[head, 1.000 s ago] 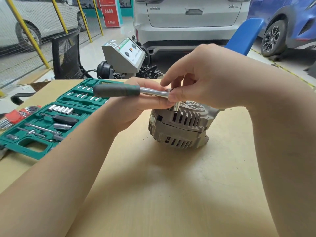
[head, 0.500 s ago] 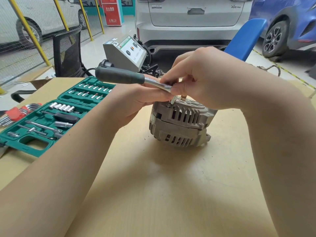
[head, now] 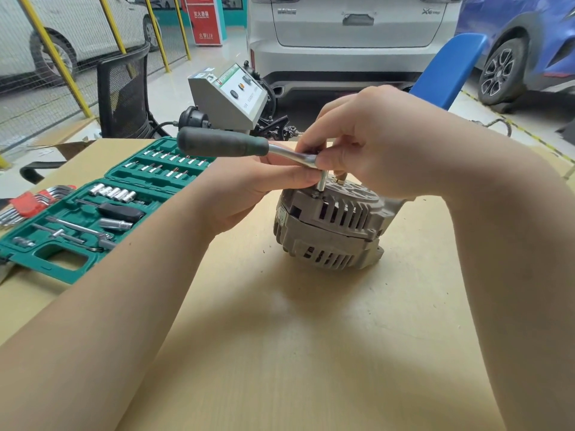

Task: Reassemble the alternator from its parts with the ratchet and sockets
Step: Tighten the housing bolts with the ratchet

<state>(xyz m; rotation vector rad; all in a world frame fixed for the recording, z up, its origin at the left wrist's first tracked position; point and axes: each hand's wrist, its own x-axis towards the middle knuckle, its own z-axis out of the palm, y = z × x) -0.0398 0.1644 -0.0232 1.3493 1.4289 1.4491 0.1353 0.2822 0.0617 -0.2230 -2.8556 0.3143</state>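
Head view, both hands [head: 382,141] gripping ratchet [head: 224,145], alternator [head: 329,231]

Your alternator [head: 329,231] sits on the table just right of centre: grey cast housing, two halves stacked, slotted vents round the side, brass terminal stud on the top face. Your ratchet [head: 249,148] lies roughly level above it, dark green handle pointing left and far, chrome shank running right to the head, which is hidden under your fingers. A slim chrome socket [head: 322,183] hangs upright from the head; its lower end meets the left edge of the alternator's top face. Spare sockets [head: 113,192] stand in a row in the open case, far left.
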